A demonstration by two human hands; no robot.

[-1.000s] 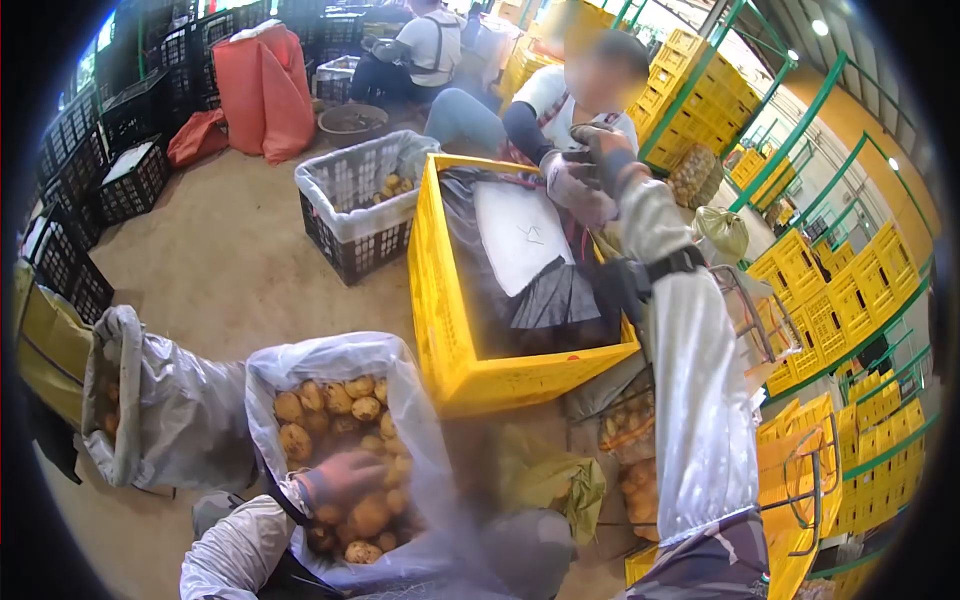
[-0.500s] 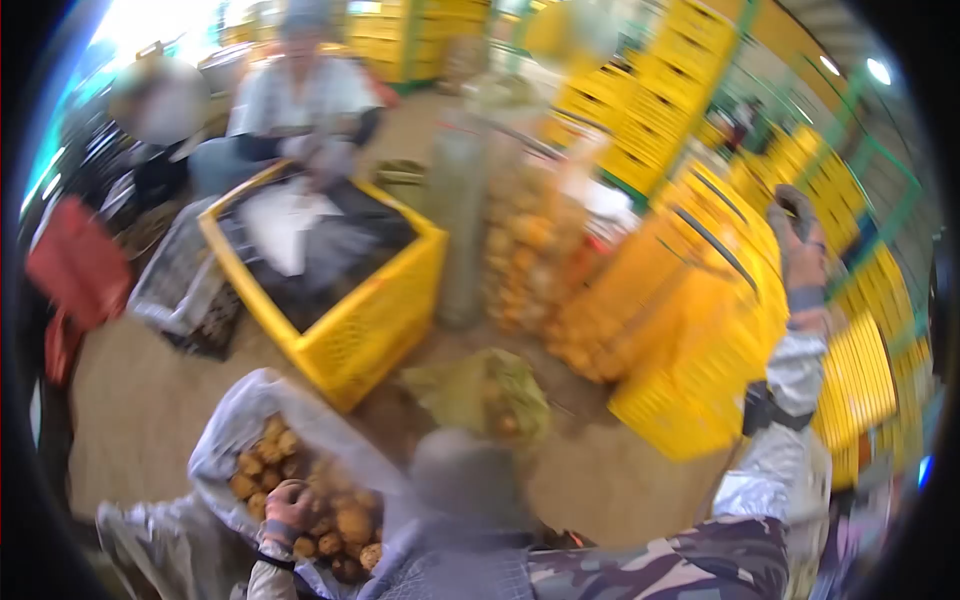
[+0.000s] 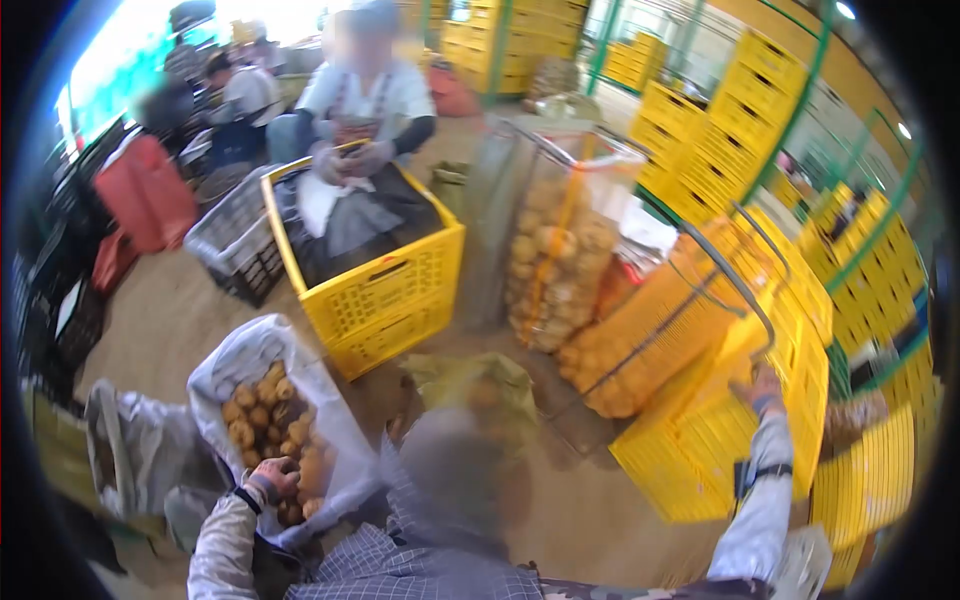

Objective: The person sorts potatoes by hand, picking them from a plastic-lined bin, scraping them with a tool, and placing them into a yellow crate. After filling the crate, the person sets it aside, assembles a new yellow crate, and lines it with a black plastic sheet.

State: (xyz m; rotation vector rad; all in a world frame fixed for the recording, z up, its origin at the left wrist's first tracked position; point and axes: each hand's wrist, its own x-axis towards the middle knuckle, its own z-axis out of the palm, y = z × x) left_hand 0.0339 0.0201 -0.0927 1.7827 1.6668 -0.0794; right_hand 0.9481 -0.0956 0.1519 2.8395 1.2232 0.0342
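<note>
My left hand (image 3: 273, 478) reaches into a white-lined container (image 3: 345, 455) at the lower left. Its fingers curl down around one of the brown potatoes (image 3: 268, 400) inside, and the grip is partly hidden. My right hand (image 3: 762, 388), arm stretched out, is at the side of a yellow crate (image 3: 690, 450) on the right, just below the end of a bent metal frame (image 3: 740, 280). The fingers there look apart, with nothing visible in them. Beside that crate leans an orange mesh bag (image 3: 630, 365) full of potatoes.
A person (image 3: 370, 100) with gloved hands works behind a yellow crate (image 3: 390, 300) holding dark cloth. A clear bag of potatoes (image 3: 560, 240) stands beside it. A greenish sack (image 3: 480, 380) lies on the floor. A grey crate (image 3: 240, 235) and stacked yellow crates (image 3: 735, 120) stand farther back.
My right hand has come down from high on the right to the yellow crate's side. My left hand stays among the potatoes. The other person's hands are now together above the dark cloth.
</note>
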